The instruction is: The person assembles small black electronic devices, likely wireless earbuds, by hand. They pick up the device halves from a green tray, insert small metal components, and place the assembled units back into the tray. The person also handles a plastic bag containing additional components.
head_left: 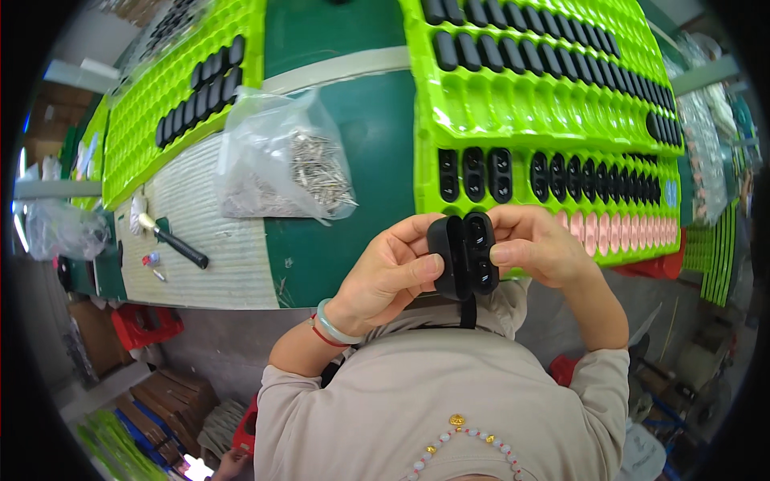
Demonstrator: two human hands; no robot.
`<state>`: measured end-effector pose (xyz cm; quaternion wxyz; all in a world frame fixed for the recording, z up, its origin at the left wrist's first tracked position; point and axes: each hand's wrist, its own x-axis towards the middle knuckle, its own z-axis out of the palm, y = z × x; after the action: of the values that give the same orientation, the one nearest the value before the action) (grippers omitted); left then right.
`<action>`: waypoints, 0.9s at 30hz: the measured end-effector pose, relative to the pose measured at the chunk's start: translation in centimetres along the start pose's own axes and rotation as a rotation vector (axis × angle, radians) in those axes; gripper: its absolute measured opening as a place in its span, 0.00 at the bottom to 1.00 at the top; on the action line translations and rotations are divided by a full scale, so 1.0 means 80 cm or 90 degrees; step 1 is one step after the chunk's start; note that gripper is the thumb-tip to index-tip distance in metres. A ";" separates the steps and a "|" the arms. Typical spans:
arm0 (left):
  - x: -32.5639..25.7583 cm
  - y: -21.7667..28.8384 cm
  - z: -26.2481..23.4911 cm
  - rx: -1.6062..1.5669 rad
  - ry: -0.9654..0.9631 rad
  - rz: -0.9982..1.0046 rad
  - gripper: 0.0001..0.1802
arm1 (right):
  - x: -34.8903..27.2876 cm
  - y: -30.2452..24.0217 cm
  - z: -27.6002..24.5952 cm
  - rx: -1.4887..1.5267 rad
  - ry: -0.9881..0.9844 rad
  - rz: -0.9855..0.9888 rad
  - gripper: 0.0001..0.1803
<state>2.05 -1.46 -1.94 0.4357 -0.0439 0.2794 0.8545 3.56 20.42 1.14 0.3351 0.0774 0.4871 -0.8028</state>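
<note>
Both hands hold one small black plastic case [465, 255] close to my chest, just off the near edge of the green table [337, 152]. My left hand [391, 272] grips its rounded lid side, thumb on top. My right hand [536, 240] pinches the open half, whose two oval recesses face up. Right behind the hands lies a bright green moulded tray [521, 112] with rows of the same black cases set in its pockets. A pale green bangle and a red cord circle my left wrist.
A clear bag of small metal pins [297, 164] rests on a ribbed mat [200, 232] to the left. A black-handled tool [172, 240] lies on that mat. A second green tray [172, 96] with black cases sits far left. Red bins and cardboard boxes stand on the floor.
</note>
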 end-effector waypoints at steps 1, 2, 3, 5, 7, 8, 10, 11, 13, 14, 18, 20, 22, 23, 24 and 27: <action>-0.003 0.006 0.000 0.017 0.012 0.017 0.24 | 0.006 -0.010 0.005 -0.087 0.023 -0.025 0.18; -0.005 0.013 0.001 0.033 0.026 0.036 0.23 | 0.006 -0.030 0.013 -0.192 0.073 -0.027 0.20; -0.006 0.021 0.002 0.049 0.044 0.055 0.22 | 0.009 -0.032 0.026 -0.424 0.200 -0.198 0.23; -0.008 0.031 0.006 0.035 0.087 0.138 0.21 | 0.015 -0.050 0.040 -0.887 0.245 -0.541 0.23; -0.003 0.037 0.009 0.024 0.126 0.202 0.22 | 0.015 -0.065 0.073 -0.986 0.173 -0.582 0.21; -0.002 0.043 0.013 0.008 0.132 0.227 0.22 | 0.025 -0.067 0.085 -1.041 0.178 -0.587 0.16; 0.007 0.049 0.013 -0.011 0.110 0.306 0.22 | 0.048 -0.065 0.085 -1.047 0.177 -0.600 0.14; 0.013 0.054 0.011 -0.021 0.099 0.342 0.22 | 0.061 -0.067 0.084 -1.050 0.180 -0.603 0.13; 0.025 0.067 0.006 0.009 0.108 0.401 0.24 | 0.083 -0.085 0.085 -1.029 0.178 -0.607 0.10; 0.023 0.070 0.009 0.006 0.152 0.410 0.23 | 0.097 -0.099 0.083 -1.031 0.174 -0.620 0.09; -0.012 0.098 0.003 0.878 0.204 0.508 0.16 | 0.184 -0.168 0.046 -1.140 0.178 -0.613 0.14; -0.026 0.107 -0.004 1.159 0.185 0.552 0.17 | 0.260 -0.195 0.052 -1.015 0.215 -0.497 0.12; -0.022 0.116 -0.002 1.346 0.113 0.524 0.16 | 0.342 -0.207 0.022 -1.055 0.305 -0.501 0.13; -0.020 0.120 -0.005 1.391 0.075 0.462 0.14 | 0.363 -0.203 0.033 -1.046 0.408 -0.410 0.14; -0.017 0.125 -0.005 1.436 0.030 0.402 0.13 | 0.385 -0.205 0.032 -1.028 0.423 -0.382 0.15; -0.007 0.133 -0.024 1.483 -0.039 0.297 0.09 | 0.429 -0.208 0.032 -1.009 0.485 -0.343 0.19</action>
<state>-6.13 -7.80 1.32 0.0537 0.4513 0.8788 0.1455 -32.33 7.39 -0.86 -0.0915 -0.0316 0.9739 -0.2052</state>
